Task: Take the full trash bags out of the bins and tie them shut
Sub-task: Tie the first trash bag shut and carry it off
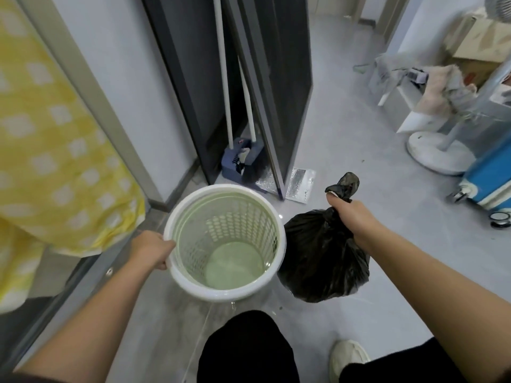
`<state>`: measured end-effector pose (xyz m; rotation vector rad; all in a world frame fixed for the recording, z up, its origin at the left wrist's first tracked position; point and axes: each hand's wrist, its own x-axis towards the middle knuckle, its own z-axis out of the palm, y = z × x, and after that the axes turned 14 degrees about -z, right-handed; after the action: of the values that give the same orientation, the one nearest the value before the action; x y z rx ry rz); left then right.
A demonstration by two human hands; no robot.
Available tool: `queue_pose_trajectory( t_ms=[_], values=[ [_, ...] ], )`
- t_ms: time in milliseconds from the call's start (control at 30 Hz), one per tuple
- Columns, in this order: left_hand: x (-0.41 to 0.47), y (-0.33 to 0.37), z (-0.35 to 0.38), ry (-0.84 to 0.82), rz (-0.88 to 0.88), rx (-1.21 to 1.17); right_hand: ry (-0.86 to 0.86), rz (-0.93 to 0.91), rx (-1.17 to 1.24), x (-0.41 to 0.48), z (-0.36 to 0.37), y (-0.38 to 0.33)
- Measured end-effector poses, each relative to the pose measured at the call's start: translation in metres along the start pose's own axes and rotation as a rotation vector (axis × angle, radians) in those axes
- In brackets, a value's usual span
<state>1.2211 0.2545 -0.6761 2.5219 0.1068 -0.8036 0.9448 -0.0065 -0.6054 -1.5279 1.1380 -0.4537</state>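
Bin [225,241], bare inside: my left hand [152,251] fingers curled over its rim. Black trash bag [323,261], knotted: my right hand [352,217] fingers clenched round its neck.

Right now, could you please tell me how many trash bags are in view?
1: a black trash bag, gripped at its neck by the right hand, right of the white bin whose rim the left hand holds. None lines the bin; others may be hidden.
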Motion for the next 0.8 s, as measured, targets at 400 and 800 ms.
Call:
queue_pose_trajectory(
  t_ms=[400,800],
  values=[
    [-0.008,-0.004,0.014,-0.003,-0.078,0.031,-0.087,-0.004,-0.048,-0.007,0.019,0.013],
    [0.023,-0.012,0.033,-0.033,-0.225,-0.12,-0.146,0.005,-0.101,-0.003,0.022,0.022]
  ],
)
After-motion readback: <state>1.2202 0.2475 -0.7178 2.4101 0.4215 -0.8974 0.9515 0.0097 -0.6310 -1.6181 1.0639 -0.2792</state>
